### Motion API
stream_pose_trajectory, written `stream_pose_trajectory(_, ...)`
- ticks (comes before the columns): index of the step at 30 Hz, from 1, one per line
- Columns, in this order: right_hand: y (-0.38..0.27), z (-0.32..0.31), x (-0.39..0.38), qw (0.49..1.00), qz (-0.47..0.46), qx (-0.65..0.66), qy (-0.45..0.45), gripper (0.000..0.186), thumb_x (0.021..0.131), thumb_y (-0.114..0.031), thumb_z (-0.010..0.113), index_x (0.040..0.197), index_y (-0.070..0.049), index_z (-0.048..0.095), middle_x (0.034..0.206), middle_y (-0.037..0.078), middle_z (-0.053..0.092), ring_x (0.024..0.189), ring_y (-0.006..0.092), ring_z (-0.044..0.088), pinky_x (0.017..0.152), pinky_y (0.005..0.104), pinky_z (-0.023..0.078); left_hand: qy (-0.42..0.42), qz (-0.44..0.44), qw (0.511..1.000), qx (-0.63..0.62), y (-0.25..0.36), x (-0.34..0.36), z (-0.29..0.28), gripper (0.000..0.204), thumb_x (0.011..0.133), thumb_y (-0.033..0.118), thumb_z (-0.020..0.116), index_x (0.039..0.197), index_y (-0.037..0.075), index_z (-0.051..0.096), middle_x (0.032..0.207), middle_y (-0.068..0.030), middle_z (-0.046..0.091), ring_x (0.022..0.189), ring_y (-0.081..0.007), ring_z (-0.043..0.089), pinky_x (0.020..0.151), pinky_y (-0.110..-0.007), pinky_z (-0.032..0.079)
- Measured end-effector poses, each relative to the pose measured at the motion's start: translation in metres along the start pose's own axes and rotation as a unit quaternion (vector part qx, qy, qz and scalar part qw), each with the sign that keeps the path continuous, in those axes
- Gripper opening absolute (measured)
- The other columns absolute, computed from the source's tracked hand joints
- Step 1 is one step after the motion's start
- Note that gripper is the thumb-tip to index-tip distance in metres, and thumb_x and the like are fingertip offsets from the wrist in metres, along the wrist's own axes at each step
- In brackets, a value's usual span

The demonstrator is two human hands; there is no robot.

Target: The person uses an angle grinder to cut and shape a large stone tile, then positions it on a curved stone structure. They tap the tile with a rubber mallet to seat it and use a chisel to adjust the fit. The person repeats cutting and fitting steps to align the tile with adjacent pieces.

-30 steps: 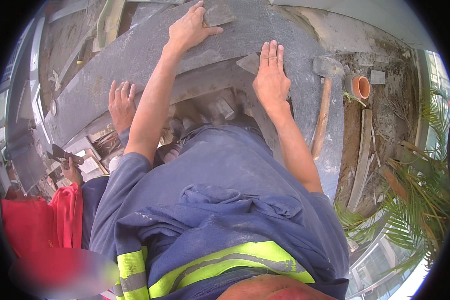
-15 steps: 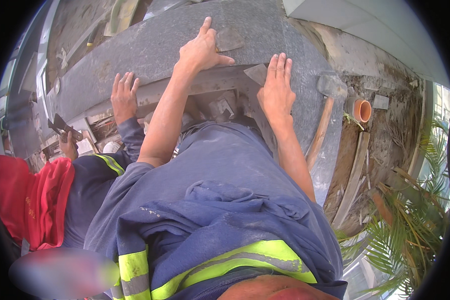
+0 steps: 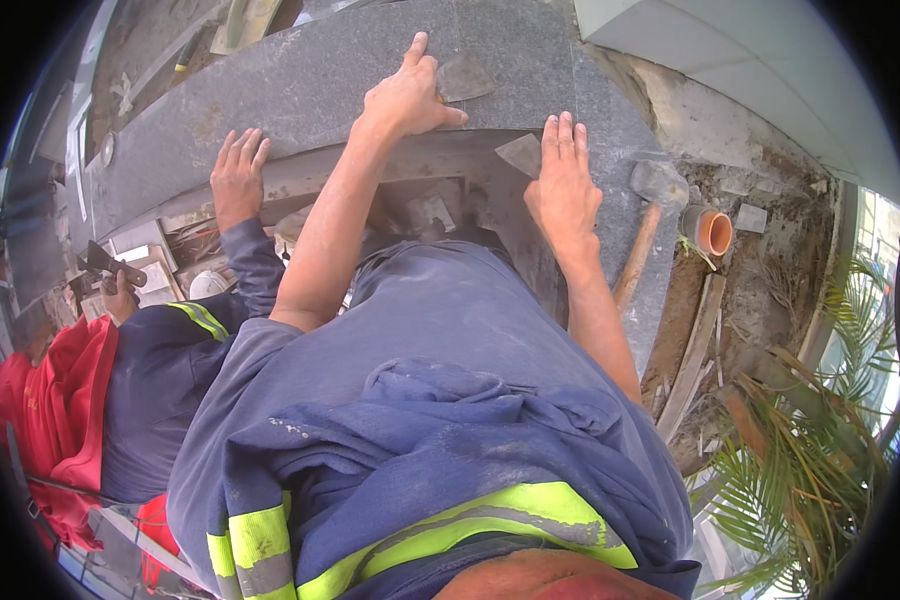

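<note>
A long dark-grey stone slab curves across the far side in front of me. My left hand rests on it, index finger stretched forward and thumb out to the right. Beside that hand lies a flat, grey, trowel-like blade; any handle is hidden. My right hand lies with straight fingers on the slab's near edge. A second grey blade sticks out by its thumb, and whether the thumb touches it I cannot tell. On the slab to the right lies a wooden-handled mallet.
At left, a co-worker's hand touches the slab; their other hand holds a trowel. An orange pipe end and a wooden strip sit on bare soil at right. Palm-like leaves hang at lower right.
My hands stay on the slab in nearly the same poses. The view has shifted slightly. The co-worker's hand on the slab has moved a little nearer and left.
</note>
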State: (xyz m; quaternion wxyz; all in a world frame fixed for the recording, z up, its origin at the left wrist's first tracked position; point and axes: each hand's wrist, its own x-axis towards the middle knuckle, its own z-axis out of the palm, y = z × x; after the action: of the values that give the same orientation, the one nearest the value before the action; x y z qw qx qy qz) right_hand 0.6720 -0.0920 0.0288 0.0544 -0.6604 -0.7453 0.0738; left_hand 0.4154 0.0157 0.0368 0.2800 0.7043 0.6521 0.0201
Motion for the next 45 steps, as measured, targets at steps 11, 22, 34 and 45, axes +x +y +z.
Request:
stream_pose_trajectory(11, -0.104, -0.037, 0.072, 0.952, 0.016, 0.268, -0.149, 0.074, 0.099, -0.028, 0.075, 0.160, 0.007, 0.052, 0.145, 0.037, 0.066, 0.137, 0.0449, 0.065, 0.112, 0.0524, 0.053, 0.281, -0.177, 0.936, -0.114, -0.086, -0.026, -0.036, 0.064, 0.086, 0.028, 0.086, 0.136, -0.007, 0.064, 0.145, -0.0312, 0.058, 0.126, -0.0484, 0.070, 0.109, -0.053, 0.057)
stream_pose_trajectory(22, -0.243, 0.050, 0.151, 0.949, -0.288, 0.132, -0.009, 0.072, 0.095, -0.023, 0.082, 0.157, 0.003, 0.055, 0.141, 0.025, 0.060, 0.131, 0.0433, 0.062, 0.111, 0.0498, 0.053, 0.387, -0.263, 0.884, 0.001, -0.208, -0.083, -0.029, 0.064, 0.093, 0.038, 0.088, 0.138, 0.000, 0.064, 0.133, -0.0236, 0.066, 0.126, -0.0448, 0.067, 0.105, -0.056, 0.055)
stream_pose_trajectory(34, -0.180, 0.042, 0.031, 0.864, -0.238, 0.428, -0.117, 0.014, 0.103, -0.010, 0.075, 0.114, -0.003, 0.082, 0.091, 0.009, 0.075, 0.072, 0.0178, 0.067, 0.068, 0.0339, 0.054, 0.664, -0.283, 0.666, -0.190, -0.260, -0.142, -0.001, 0.053, 0.098, 0.022, 0.076, 0.144, 0.003, 0.059, 0.139, -0.0222, 0.060, 0.129, -0.0361, 0.060, 0.110, -0.052, 0.046)
stream_pose_trajectory(45, -0.091, 0.284, -0.088, 0.843, -0.050, 0.225, -0.486, 0.038, 0.102, -0.025, 0.065, 0.132, -0.007, 0.078, 0.125, 0.025, 0.079, 0.122, 0.0443, 0.074, 0.103, 0.0507, 0.059, 0.644, -0.295, 0.530, -0.467, -0.351, -0.129, 0.015, 0.067, 0.105, 0.018, 0.080, 0.157, -0.006, 0.045, 0.149, -0.0159, 0.060, 0.132, -0.0260, 0.063, 0.115, -0.042, 0.051)
